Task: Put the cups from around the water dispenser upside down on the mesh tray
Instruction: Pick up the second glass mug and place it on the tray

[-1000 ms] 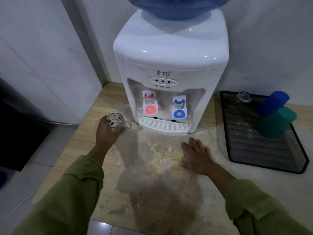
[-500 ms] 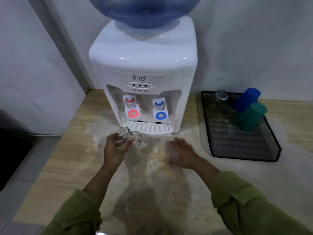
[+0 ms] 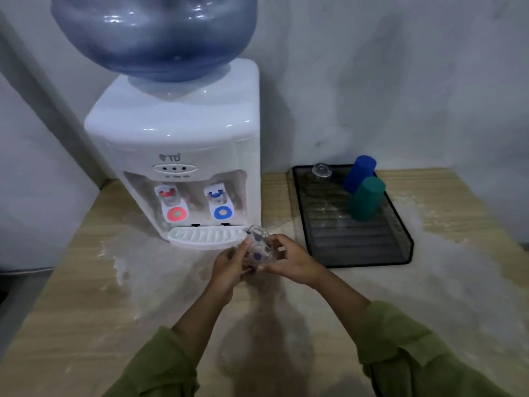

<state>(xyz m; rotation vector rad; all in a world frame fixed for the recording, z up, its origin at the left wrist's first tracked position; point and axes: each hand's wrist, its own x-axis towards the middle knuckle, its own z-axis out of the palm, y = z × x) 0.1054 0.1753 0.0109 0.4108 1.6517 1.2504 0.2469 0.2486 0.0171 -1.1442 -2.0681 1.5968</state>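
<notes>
A clear glass cup [image 3: 259,249] with blue dots and a handle is held in the air just in front of the white water dispenser [image 3: 177,156]. My left hand [image 3: 229,266] grips it from the left and my right hand [image 3: 292,263] from the right. The black mesh tray [image 3: 400,245] lies to the right of the dispenser. On it stand a blue cup [image 3: 359,173] and a green cup [image 3: 366,198], both upside down, and a clear glass cup [image 3: 322,170] at the tray's far left corner.
The dispenser's white drip tray [image 3: 200,237] juts out just behind the held cup. A large blue water bottle [image 3: 154,35] tops the dispenser. The wooden counter [image 3: 429,296] has pale worn patches. White walls close the back and left.
My left hand has carried the glass cup from the dispenser's left side to in front of its drip tray. My right hand has lifted off the counter and taken hold of the cup too.
</notes>
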